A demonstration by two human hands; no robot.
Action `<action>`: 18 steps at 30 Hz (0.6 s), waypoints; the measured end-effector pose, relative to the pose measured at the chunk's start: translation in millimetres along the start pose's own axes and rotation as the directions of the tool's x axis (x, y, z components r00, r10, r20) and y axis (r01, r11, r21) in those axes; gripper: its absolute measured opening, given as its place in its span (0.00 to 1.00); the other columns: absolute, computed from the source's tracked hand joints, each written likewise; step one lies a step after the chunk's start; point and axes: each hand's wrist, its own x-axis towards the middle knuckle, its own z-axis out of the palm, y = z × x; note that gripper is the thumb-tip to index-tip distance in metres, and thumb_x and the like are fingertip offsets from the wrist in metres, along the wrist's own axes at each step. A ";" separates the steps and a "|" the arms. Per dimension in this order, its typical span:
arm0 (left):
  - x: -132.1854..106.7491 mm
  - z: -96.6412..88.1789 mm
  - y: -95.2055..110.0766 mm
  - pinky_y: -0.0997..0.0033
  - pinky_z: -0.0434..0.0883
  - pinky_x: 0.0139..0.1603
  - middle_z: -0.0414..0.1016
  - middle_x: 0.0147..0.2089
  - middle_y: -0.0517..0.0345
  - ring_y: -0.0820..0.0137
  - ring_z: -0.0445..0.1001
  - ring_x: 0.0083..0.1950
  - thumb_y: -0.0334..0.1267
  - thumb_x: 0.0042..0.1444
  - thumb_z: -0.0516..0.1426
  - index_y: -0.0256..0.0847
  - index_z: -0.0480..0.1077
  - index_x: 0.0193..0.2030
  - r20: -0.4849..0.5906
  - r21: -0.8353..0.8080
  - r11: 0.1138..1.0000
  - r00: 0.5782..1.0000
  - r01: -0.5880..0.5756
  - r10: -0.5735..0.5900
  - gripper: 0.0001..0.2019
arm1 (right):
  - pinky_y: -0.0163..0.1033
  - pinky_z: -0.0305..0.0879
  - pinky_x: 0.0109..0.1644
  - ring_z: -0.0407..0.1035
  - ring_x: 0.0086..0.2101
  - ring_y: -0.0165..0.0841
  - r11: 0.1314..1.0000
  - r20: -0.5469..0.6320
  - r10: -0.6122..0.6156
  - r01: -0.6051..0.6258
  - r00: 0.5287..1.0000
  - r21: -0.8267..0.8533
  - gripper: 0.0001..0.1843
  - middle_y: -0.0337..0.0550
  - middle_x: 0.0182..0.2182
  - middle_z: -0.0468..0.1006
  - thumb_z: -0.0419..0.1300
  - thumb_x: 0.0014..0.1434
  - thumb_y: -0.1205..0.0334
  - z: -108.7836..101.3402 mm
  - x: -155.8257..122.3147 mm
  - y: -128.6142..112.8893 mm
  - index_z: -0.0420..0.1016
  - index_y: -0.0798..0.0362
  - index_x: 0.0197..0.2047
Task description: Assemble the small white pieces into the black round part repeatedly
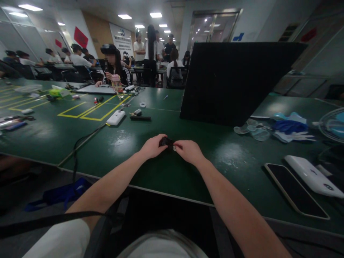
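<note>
My left hand (154, 146) is closed around a small dark object (166, 141), low over the green table (166, 172). My fingers cover part of it, so its kind does not show. Close against its right side, my right hand (189, 150) pinches a small round pale disc (174, 147) between thumb and fingers. The two hands nearly meet at the dark object. Whether the disc touches that object, I cannot tell.
A large black panel (231, 82) stands beyond my right hand. A white power bank (116, 117) and a flat dark bar (140, 118) lie ahead left. At right are a phone (295, 190), another white device (313, 173) and gloves (291, 126). People sit or stand behind.
</note>
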 end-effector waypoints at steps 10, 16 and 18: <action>-0.2 1.0 9.9 0.61 0.74 0.49 0.80 0.51 0.54 0.59 0.79 0.49 0.45 0.56 0.64 0.48 0.67 0.60 -0.006 0.048 0.999 1.000 0.013 -0.013 0.25 | 0.46 0.71 0.48 0.75 0.43 0.38 0.988 -0.404 -0.118 0.149 0.907 0.046 0.15 0.46 0.44 0.82 0.52 0.71 0.59 5.5 -1.5 -13.7 0.79 0.51 0.51; -0.4 4.8 14.3 0.62 0.74 0.48 0.80 0.50 0.55 0.61 0.79 0.48 0.45 0.57 0.63 0.46 0.68 0.58 0.015 0.037 0.997 0.998 -0.066 0.066 0.23 | 0.48 0.70 0.49 0.72 0.46 0.40 0.980 -0.259 -0.196 0.194 0.946 -0.033 0.15 0.44 0.46 0.82 0.51 0.72 0.60 14.2 3.9 -20.6 0.79 0.48 0.51; -0.2 4.9 15.2 0.63 0.74 0.48 0.80 0.50 0.55 0.61 0.79 0.47 0.46 0.57 0.63 0.46 0.69 0.58 0.015 0.030 0.997 0.997 -0.074 0.073 0.22 | 0.47 0.70 0.48 0.71 0.47 0.40 0.979 -0.218 -0.203 0.191 0.955 -0.075 0.15 0.46 0.48 0.80 0.52 0.71 0.61 13.8 4.6 -20.7 0.80 0.48 0.50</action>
